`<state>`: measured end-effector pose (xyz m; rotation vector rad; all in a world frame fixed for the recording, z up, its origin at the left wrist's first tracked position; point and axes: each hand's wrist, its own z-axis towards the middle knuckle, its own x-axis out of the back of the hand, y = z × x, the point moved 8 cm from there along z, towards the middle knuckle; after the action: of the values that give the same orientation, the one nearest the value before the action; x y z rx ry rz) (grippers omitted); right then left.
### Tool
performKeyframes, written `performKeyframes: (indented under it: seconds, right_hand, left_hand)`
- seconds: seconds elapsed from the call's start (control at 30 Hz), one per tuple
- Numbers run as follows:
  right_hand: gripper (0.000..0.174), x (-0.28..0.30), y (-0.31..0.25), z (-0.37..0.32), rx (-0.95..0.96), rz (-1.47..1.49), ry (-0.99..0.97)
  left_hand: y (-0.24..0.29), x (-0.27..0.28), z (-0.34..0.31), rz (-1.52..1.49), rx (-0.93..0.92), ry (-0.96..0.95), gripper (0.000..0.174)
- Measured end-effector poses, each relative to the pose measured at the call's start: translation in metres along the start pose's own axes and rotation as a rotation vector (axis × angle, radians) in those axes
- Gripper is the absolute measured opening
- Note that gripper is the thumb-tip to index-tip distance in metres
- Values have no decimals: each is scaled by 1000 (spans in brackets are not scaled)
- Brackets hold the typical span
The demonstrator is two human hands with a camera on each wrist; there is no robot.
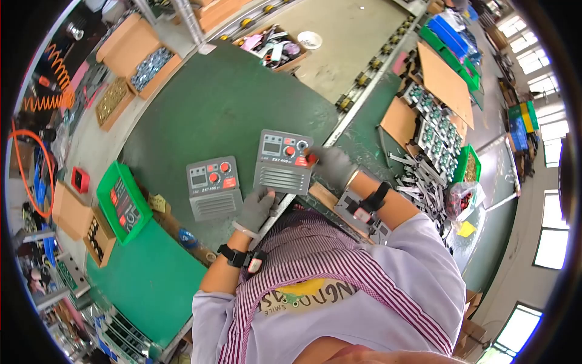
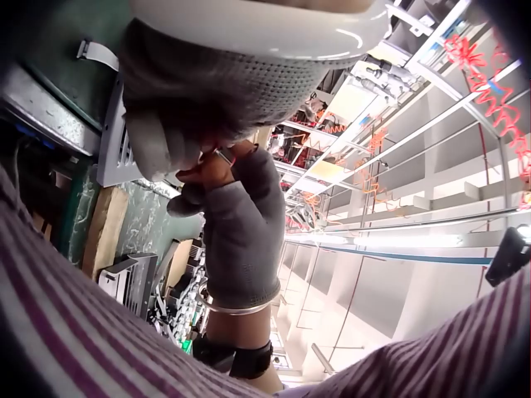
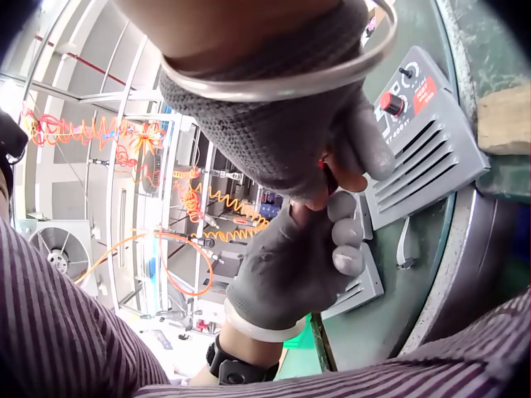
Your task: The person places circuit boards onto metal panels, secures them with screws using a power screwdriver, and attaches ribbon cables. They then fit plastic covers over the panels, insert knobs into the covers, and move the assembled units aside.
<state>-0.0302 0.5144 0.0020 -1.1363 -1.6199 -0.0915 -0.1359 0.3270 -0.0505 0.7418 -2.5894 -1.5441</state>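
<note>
A grey control panel [image 1: 282,162] marked ZXT 400 lies on the green table, with slots below its dials. One red knob [image 3: 392,104] is on it, and beside that stands a bare shaft [image 3: 406,73]. My gloved right hand [image 1: 334,165] is at the panel's right edge, thumb and fingertip pinching a small red knob [image 3: 322,165], mostly hidden. My gloved left hand [image 1: 257,208] is at the panel's lower left corner, fingers bent; I cannot tell whether they grip it. A second panel [image 1: 214,188] with two red knobs lies to the left.
A green bin [image 1: 145,211] with more panels stands at left. Open cartons of small metal parts [image 1: 151,68] are at the back left. Circuit boards [image 1: 433,130] and metal strips [image 1: 418,193] fill the right side. A wooden block [image 1: 323,195] lies near the table edge.
</note>
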Motion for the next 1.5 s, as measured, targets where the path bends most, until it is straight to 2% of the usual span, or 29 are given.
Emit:
performKeyframes:
  seconds: [0.03, 0.1, 0.13, 0.23, 0.27, 0.43, 0.63, 0.97, 1.27, 1.37, 1.5]
  right_hand:
    - [33, 7, 17, 11, -67, 10, 50]
    - [33, 17, 26, 28, -47, -46, 56]
    - [33, 19, 27, 35, -42, -72, 61]
    - [31, 16, 14, 47, 11, -122, 13]
    - [33, 12, 7, 54, 143, -103, 42]
    - [31, 0, 1, 67, 176, -272, -81]
    - [30, -1, -14, 68, 200, -405, -174]
    - [22, -17, -19, 79, 263, -547, -222]
    - [23, -20, -21, 81, 223, -567, -252]
    - [23, -26, -26, 82, 182, -655, -340]
    - [23, -16, -25, 75, 177, -528, -295]
  left_hand:
    - [3, 12, 0, 84, -49, 117, 23]
    - [13, 32, 0, 262, -148, 339, 27]
    - [11, 42, 3, 406, -150, 384, 36]
    - [37, 39, 3, 887, -434, 509, 43]
    - [34, 37, 9, 956, -380, 483, 47]
    - [18, 31, 28, 1199, -116, 353, 58]
    - [5, 36, 34, 1136, -68, 335, 64]
    - [8, 32, 31, 1153, -117, 397, 63]
    - [8, 29, 29, 1185, -105, 416, 65]
    - [13, 29, 27, 1161, -61, 406, 65]
    - [8, 25, 29, 1104, -92, 412, 65]
